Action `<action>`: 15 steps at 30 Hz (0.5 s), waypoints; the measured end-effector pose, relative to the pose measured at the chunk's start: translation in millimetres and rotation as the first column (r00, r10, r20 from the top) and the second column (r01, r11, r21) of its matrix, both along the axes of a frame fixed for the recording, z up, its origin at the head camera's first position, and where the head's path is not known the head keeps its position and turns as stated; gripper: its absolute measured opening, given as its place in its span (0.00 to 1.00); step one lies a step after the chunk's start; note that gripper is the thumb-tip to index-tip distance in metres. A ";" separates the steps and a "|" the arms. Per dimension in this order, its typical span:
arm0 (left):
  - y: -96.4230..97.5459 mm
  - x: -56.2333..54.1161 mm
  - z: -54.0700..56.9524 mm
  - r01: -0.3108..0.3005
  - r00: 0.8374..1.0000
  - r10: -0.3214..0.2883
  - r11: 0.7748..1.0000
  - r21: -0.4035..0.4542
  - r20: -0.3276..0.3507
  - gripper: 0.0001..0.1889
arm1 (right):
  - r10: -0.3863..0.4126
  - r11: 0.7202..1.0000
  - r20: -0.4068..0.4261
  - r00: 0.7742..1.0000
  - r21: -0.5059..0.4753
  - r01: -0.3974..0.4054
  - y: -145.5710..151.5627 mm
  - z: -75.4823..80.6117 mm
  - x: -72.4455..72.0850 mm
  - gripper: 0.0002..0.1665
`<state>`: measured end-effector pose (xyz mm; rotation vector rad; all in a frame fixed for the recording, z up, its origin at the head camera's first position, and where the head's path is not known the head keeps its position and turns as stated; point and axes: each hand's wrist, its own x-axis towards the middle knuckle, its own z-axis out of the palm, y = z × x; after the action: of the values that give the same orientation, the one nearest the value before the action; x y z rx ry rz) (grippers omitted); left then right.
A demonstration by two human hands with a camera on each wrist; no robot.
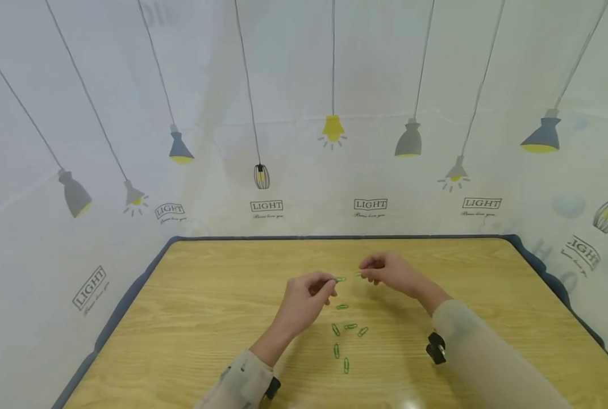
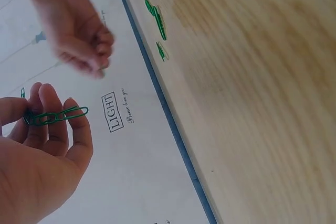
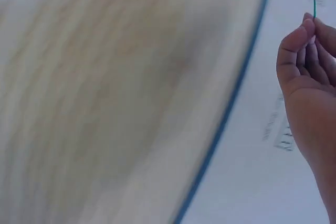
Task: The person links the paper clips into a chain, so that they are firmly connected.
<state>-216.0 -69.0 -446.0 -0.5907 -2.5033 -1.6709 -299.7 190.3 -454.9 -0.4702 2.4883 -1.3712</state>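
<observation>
Above the table, my left hand (image 1: 306, 298) pinches a green paper clip (image 1: 340, 279) between thumb and fingertips. In the left wrist view linked green paper clips (image 2: 55, 117) lie across its curled fingers, and one more clip end (image 2: 22, 93) sticks up behind the thumb. My right hand (image 1: 393, 274), a little to the right and facing it, pinches another green paper clip (image 1: 358, 274). The right wrist view shows that clip (image 3: 314, 8) edge-on, standing up from the fingertips. A gap separates the clips of the two hands.
Several loose green paper clips lie on the wooden table (image 1: 207, 318) below the hands, among them one clip (image 1: 342, 307) nearest the hands and another (image 1: 346, 365) nearest me. A white curtain (image 1: 294, 153) printed with lamps surrounds the table's far and side edges.
</observation>
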 end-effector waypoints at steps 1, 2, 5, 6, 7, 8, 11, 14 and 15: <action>-0.3 -0.3 0.4 0.000 1.000 0.000 1.000 -0.001 -0.007 0.10 | -0.008 1.000 -0.015 1.000 -0.024 0.008 -2.4 6.1 1.5 0.15; -0.6 -0.5 0.7 -0.002 1.000 0.002 1.000 -0.005 -0.013 0.11 | -0.016 0.999 -0.028 0.999 -0.044 0.015 -5.4 12.7 3.9 0.16; -2.0 -1.0 1.6 -0.008 0.999 0.008 1.000 -0.021 -0.035 0.11 | -0.038 0.994 -0.053 0.998 -0.107 0.032 -17.1 32.7 16.7 0.16; -2.5 -1.1 1.8 -0.011 0.999 0.010 1.000 -0.026 -0.042 0.11 | -0.042 0.992 -0.064 0.997 -0.123 0.034 -21.4 38.2 21.9 0.16; -3.0 -1.1 1.8 -0.016 0.999 0.014 0.999 -0.032 -0.049 0.11 | -0.047 0.990 -0.074 0.996 -0.140 0.036 -25.1 42.8 27.3 0.15; -3.4 -1.2 2.0 -0.021 0.998 0.018 0.999 -0.041 -0.060 0.11 | -0.053 0.987 -0.084 0.995 -0.155 0.039 -28.3 46.7 33.2 0.14; -4.3 -1.5 1.8 -0.039 0.995 0.032 0.997 -0.071 -0.099 0.10 | -0.075 0.981 -0.113 0.991 -0.189 0.053 -36.1 53.4 47.9 0.12; -4.8 -1.4 1.0 -0.067 0.987 0.052 0.993 -0.101 -0.149 0.10 | -0.087 0.979 -0.143 0.986 -0.195 0.058 -41.9 55.9 58.9 0.12; -5.1 -1.3 0.8 -0.074 0.985 0.056 0.992 -0.106 -0.164 0.10 | -0.088 0.980 -0.155 0.984 -0.190 0.058 -44.0 56.2 61.8 0.12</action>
<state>-217.3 -74.1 -445.2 -0.6190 -2.4836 -1.4091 -237.9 146.2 -398.7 -0.5554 2.5401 -1.6649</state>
